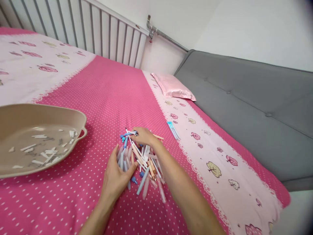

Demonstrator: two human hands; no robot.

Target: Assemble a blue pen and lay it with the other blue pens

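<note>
A loose heap of pens and pen parts in pink, white, orange and blue lies on the pink polka-dot bedspread. My left hand rests against the heap's left side, thumb and fingers spread around several pale pens. At the far edge of the heap my right hand is closed, its fingertips pinching a blue-and-white pen; part of the grip is hidden by the hand. Small blue pieces lie near the left thumb. A light blue pen points out toward me.
On the left stands a beige basin with white bits and sticks inside. Three light blue pens lie side by side to the right of the heap. Farther off are a pink pillow, a grey headboard and a white railing.
</note>
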